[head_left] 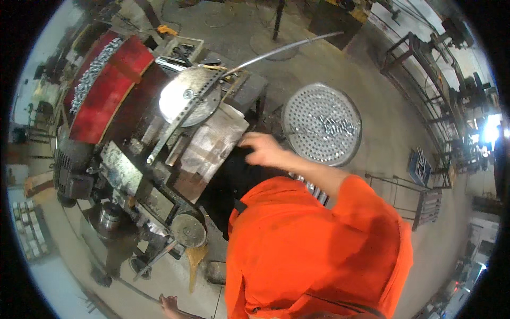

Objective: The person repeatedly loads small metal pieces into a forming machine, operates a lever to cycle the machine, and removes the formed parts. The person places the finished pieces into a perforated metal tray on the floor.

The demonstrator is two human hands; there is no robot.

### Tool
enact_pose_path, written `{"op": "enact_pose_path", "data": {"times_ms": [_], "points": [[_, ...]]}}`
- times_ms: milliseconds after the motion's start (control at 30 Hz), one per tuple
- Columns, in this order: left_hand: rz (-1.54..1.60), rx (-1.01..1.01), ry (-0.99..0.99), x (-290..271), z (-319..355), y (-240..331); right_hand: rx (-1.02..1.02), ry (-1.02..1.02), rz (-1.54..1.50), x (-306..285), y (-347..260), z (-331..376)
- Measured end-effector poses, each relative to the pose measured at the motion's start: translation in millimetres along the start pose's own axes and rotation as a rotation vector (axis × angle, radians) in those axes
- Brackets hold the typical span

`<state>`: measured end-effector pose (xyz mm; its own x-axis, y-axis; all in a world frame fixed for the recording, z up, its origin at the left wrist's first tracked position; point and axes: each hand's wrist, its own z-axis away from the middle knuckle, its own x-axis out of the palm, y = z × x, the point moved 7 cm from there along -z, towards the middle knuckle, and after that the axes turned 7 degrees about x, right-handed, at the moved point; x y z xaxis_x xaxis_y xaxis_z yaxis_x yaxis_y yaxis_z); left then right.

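Pale sheet (pixel 212 142) is lying below-right of round disc (pixel 176 98); farther right, right hand (pixel 263 150) is hovering, thumb standing apart from fingers, likely a reaching step. Left hand (pixel 169 304): cannot tell. Next move is presumably requiring finger closure.

The right hand (pixel 261 149), fingers bent, is near the right edge of a pale sheet (pixel 212 143) on the machine. The left hand (pixel 169 304) is low in the view, beside the end of a thin bar (pixel 139 292); blur and size make it hard to say whether either hand grips anything. Beyond the sheet, a holed strip (pixel 186 111) crosses a shiny disc (pixel 175 95), and a curved rod (pixel 276 50) extends to the upper right. A red tray (pixel 103 117) at the left holds small metal pieces (pixel 95 72). More pieces (pixel 337 126) lie on a round holed plate (pixel 313 148) to the right.
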<state>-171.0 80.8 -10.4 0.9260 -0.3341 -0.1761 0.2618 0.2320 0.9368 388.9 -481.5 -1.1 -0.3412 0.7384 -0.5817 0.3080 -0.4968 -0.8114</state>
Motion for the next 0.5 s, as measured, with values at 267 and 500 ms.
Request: {"op": "enact_pose_path", "data": {"times_ms": [267,500], "points": [[-0.221,-0.042,0.183,6,16,16,0.721,0.095,0.828,-135,262,110],[-0.908,0.29,0.055,28,46,65,0.656,-0.113,0.884,-127,289,96]]}}
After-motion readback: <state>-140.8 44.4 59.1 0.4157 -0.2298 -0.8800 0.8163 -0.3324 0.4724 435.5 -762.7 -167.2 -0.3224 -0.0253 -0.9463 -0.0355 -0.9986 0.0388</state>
